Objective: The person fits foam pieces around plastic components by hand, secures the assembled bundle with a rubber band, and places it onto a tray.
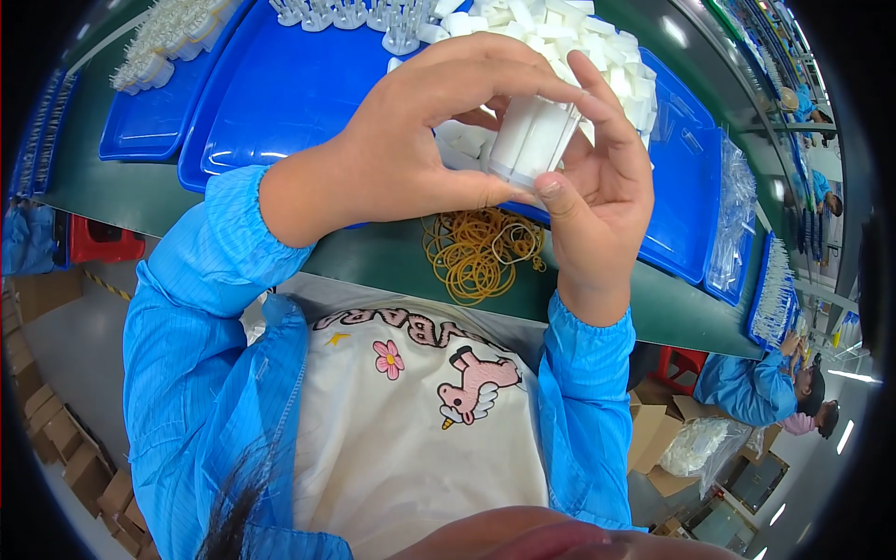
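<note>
Between my two hands, above the near edge of the table, is a white cylinder (533,138) with clear plastic strips along its side and a clear rim at its lower end. My left hand (411,131) curves round it from the left, fingers over the top and thumb along the lower end. From the right, my right hand (607,187) grips it with the thumb at the lower rim; its other fingers are raised behind and partly hidden. Below the hands lies a loose pile of tan rubber bands (476,257) on the green tabletop (373,257).
A heap of white blocks (597,47) rises behind my hands. Clear pronged parts (347,13) stand along the far side of a blue tray (280,103). To the right, another blue tray (686,219) sits beside bagged clear pieces (733,229). A co-worker (756,387) sits farther right.
</note>
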The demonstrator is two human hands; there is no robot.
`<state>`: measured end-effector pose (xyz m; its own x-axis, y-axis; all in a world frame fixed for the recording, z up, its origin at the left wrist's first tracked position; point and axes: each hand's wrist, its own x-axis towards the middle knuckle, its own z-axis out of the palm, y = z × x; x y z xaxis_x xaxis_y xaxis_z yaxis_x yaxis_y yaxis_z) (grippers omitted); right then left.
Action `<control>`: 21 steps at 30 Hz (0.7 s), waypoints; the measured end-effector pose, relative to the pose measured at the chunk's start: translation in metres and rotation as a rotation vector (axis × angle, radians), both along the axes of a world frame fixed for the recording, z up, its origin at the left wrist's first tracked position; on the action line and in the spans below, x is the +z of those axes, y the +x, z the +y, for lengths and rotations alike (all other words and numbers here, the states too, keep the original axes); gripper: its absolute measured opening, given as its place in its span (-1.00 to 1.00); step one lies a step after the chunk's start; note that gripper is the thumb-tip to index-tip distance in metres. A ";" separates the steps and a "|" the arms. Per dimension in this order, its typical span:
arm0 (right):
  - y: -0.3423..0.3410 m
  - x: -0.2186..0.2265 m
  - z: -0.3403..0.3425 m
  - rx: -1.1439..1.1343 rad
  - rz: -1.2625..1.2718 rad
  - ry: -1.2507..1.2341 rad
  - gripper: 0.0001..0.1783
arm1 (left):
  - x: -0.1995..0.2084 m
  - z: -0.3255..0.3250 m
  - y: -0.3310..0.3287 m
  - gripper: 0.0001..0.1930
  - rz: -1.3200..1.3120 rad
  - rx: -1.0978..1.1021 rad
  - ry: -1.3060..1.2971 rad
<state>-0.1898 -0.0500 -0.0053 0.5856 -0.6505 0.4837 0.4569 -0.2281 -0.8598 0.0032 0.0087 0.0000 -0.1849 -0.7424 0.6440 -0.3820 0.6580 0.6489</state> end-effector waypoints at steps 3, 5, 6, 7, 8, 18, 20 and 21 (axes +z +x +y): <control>0.000 -0.004 0.001 0.010 -0.042 0.066 -0.39 | -0.001 0.000 -0.005 -0.24 0.026 0.016 -0.002; -0.002 -0.007 -0.002 0.006 -0.052 0.062 -0.39 | -0.002 0.001 -0.006 -0.21 0.079 0.031 -0.002; -0.002 -0.008 -0.003 0.000 -0.063 0.058 -0.39 | -0.003 0.000 -0.006 -0.21 0.126 0.010 0.009; -0.002 -0.008 -0.003 0.001 -0.062 0.057 -0.39 | -0.003 -0.001 -0.005 -0.21 0.172 -0.012 0.020; -0.002 -0.007 -0.003 0.004 -0.062 0.065 -0.38 | -0.002 -0.001 -0.004 -0.21 0.173 -0.011 0.019; 0.001 -0.002 0.003 0.015 -0.057 0.200 -0.34 | -0.005 -0.008 0.000 -0.31 -0.076 0.062 -0.325; 0.002 -0.002 0.004 0.022 -0.065 0.209 -0.34 | -0.001 0.002 -0.002 -0.26 0.026 0.093 -0.013; 0.003 -0.002 0.004 0.026 -0.074 0.217 -0.33 | -0.001 0.002 -0.001 -0.27 0.028 0.095 -0.015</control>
